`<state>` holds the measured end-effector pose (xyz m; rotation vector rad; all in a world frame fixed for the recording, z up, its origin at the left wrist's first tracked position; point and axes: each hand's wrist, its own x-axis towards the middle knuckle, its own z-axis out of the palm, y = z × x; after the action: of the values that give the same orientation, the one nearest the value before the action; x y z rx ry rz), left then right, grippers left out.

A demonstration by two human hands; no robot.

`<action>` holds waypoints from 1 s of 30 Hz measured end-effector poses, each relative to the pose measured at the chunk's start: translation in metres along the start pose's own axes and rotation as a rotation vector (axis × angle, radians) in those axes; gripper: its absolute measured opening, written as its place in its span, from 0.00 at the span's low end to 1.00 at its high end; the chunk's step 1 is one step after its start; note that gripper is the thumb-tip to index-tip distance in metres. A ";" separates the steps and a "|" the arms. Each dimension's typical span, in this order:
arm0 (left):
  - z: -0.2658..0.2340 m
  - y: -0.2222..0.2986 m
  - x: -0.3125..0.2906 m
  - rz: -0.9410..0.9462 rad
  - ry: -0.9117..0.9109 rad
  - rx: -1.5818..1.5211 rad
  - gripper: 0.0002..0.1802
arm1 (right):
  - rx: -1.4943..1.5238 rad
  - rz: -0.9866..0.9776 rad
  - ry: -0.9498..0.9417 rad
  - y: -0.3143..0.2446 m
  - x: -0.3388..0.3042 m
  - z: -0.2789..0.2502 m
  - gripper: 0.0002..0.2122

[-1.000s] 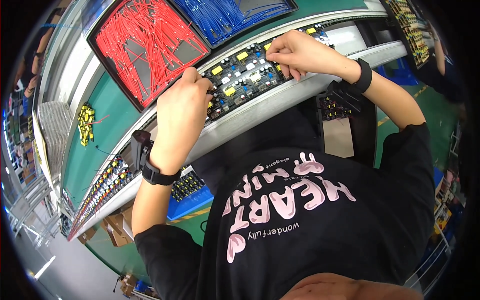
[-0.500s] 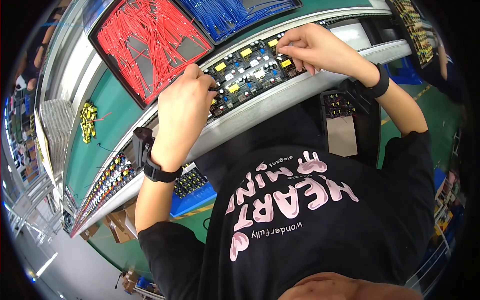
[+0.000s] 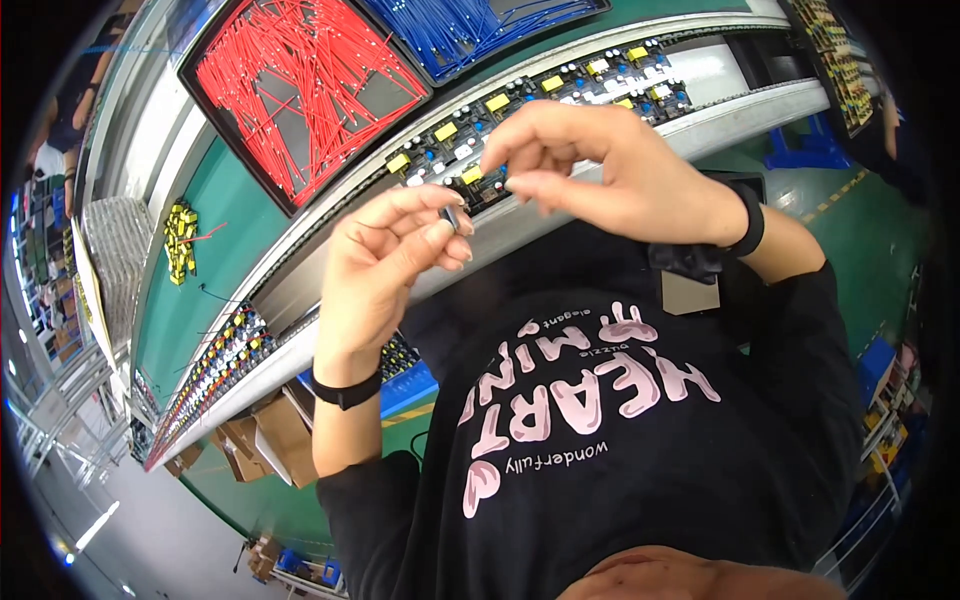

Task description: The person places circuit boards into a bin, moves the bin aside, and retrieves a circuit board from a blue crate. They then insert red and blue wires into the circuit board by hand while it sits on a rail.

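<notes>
My left hand is raised just in front of a row of circuit boards. Its thumb and fingers pinch a small dark cylindrical component, possibly a capacitor. Close by on the right, my right hand hovers over the boards' near edge. Its fingers are curled, with thumb and index tips slightly apart and pointing toward the left hand; I make out nothing held there. The boards carry yellow blocks, small blue parts and white parts. My right hand and fingers cover part of the row.
Behind the boards, a black tray holds red wires, with blue wires in another tray beside it. A metal rail runs along the near side. Yellow components lie on the green surface at left; more boards continue down the line.
My left hand has lifted off the boards and turned, showing the dark component in its pinch. My right hand has come left and nearer to it. The boards' right end is uncovered.
</notes>
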<state>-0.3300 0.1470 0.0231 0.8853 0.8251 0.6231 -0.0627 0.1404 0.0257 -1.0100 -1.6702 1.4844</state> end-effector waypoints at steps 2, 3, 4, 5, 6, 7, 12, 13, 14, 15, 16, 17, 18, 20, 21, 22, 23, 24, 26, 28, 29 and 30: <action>0.006 -0.006 -0.009 -0.046 0.009 -0.223 0.21 | 0.042 -0.084 0.004 0.001 0.005 0.016 0.06; 0.009 -0.008 -0.013 -0.044 0.019 -0.227 0.21 | 0.062 -0.124 0.007 0.001 0.007 0.020 0.07; 0.010 -0.010 -0.015 0.004 0.052 -0.160 0.24 | 0.061 -0.120 -0.001 0.001 0.009 0.023 0.07; 0.012 -0.013 -0.017 0.051 0.086 -0.095 0.27 | 0.014 -0.126 -0.038 0.001 0.011 0.025 0.07; 0.013 -0.016 -0.020 0.098 0.120 -0.030 0.30 | -0.033 -0.131 -0.077 0.001 0.012 0.026 0.07; 0.016 -0.018 -0.022 0.100 0.127 -0.038 0.30 | -0.078 -0.137 -0.117 0.001 0.014 0.028 0.07; 0.025 -0.032 -0.027 0.340 0.346 0.519 0.37 | -0.253 -0.197 -0.161 0.005 0.020 0.034 0.07; 0.025 -0.036 -0.027 0.435 0.365 0.657 0.37 | -0.321 -0.226 -0.150 0.007 0.020 0.037 0.08; 0.024 -0.039 -0.027 0.530 0.384 0.794 0.38 | -0.390 -0.254 -0.140 0.008 0.019 0.039 0.08; 0.024 -0.041 -0.027 0.530 0.390 0.778 0.38 | -0.458 -0.283 -0.131 0.007 0.019 0.041 0.08; 0.024 -0.043 -0.028 0.562 0.393 0.840 0.38 | -0.466 -0.277 -0.145 0.007 0.019 0.042 0.08; 0.023 -0.046 -0.028 0.593 0.396 0.902 0.38 | -0.512 -0.263 -0.161 0.006 0.019 0.044 0.08; 0.022 -0.049 -0.028 0.623 0.399 0.964 0.39 | -0.558 -0.249 -0.176 0.005 0.019 0.046 0.08; 0.022 -0.053 -0.026 0.646 0.423 0.975 0.39 | -0.615 -0.226 -0.199 0.002 0.018 0.049 0.08; 0.022 -0.055 -0.025 0.667 0.442 1.002 0.39 | -0.665 -0.222 -0.205 0.000 0.018 0.051 0.08; 0.021 -0.058 -0.025 0.686 0.461 1.030 0.40 | -0.713 -0.219 -0.211 0.000 0.017 0.053 0.09; 0.020 -0.059 -0.026 0.686 0.467 1.015 0.40 | -0.761 -0.216 -0.217 0.000 0.018 0.054 0.09; 0.019 -0.060 -0.026 0.676 0.495 0.966 0.38 | -0.769 -0.209 -0.228 0.000 0.021 0.053 0.09; 0.017 -0.062 -0.026 0.656 0.541 0.864 0.35 | -0.798 -0.241 -0.153 0.001 0.028 0.050 0.08; 0.008 -0.064 -0.026 0.672 0.582 0.855 0.32 | -0.823 -0.249 -0.125 0.003 0.039 0.043 0.08; 0.002 -0.066 -0.026 0.684 0.623 0.863 0.28 | -0.795 -0.251 -0.098 0.009 0.047 0.038 0.08; -0.003 -0.069 -0.026 0.695 0.665 0.871 0.25 | -0.767 -0.254 -0.071 0.014 0.056 0.033 0.07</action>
<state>-0.3375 0.0938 -0.0280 1.8472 1.4467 1.2382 -0.1160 0.1751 0.0070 -1.0640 -2.3891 0.7102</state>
